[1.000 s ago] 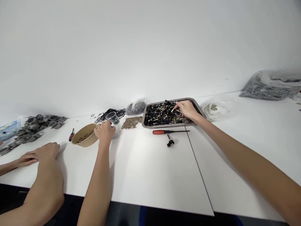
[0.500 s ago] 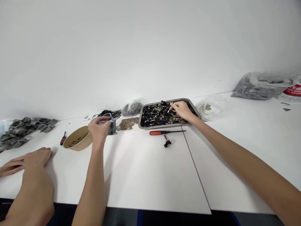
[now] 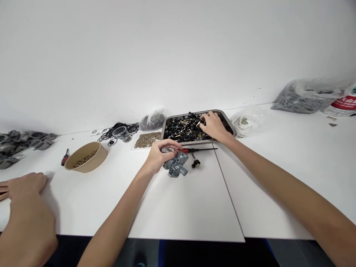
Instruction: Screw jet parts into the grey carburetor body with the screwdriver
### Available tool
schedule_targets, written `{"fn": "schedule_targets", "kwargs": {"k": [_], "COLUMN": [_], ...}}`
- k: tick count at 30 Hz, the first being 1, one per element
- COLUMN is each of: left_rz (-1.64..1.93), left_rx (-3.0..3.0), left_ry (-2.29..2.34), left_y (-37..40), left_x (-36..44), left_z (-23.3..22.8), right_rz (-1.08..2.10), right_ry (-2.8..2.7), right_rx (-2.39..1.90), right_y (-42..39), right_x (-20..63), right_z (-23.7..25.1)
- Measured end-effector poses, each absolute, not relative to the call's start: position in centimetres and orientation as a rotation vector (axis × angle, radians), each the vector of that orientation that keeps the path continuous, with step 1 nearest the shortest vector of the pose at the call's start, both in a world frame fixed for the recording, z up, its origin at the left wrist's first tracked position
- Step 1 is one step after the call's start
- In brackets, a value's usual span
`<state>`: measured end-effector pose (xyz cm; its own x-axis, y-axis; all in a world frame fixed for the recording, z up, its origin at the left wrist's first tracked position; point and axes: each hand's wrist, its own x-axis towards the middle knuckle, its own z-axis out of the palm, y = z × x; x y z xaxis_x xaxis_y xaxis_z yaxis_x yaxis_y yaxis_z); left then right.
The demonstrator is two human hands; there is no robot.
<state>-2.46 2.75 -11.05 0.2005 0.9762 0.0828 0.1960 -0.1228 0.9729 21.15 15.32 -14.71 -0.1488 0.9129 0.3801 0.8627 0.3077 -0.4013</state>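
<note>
White desk [image 3: 183,211] carries everything. Metal tray [image 3: 230,124] near the wall, heaped with small black parts [image 3: 180,129], some with brass-coloured pins. Plastic bag [image 3: 299,98] of grey bits far right. Another person's hand [image 3: 27,185] rests on the desk at far left, well apart from the work. Tan bowl [image 3: 97,162] left of centre, brass-coloured pieces inside.

Left hand [image 3: 158,156]: closed around a grey metal body [image 3: 176,166], thumb and fingers over its upper left end. It's in front of the tray, partly overlapping the red screwdriver handle in view; can't tell if it touches the desk. Right hand [image 3: 214,127]: over the tray, fingers curled nearly together among the black parts; can't tell if anything is pinched.

Body looks like cast metal: stiff, probably fairly heavy for its size, maybe slick if oily. Best hold is round the thick main section; keep load off the stub.

Screwdriver [image 3: 200,150] lies along the tray's front. Loose black part [image 3: 196,163] just right of the body; probably light, stiff plastic, grab the head, not the thin pin.
</note>
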Motion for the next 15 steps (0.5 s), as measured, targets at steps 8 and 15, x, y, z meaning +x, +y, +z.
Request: {"fn": "schedule_targets", "kwargs": {"k": [8,15], "left_rz": [1.081,1.047], "left_rx": [1.419,1.420], "left_ry": [1.040,0.994], "left_y": [3.1,3.1], "left_x": [-2.9,-2.9], "left_z": [-11.7,-12.1], "right_rz": [0.382,0.644], "right_ry": [-2.141,-2.619], "right_rx": [-0.939,-0.823], "right_y": [9.9,2.4], "right_x": [21.9,21.5], "right_z": [-12.7,-13.8]}}
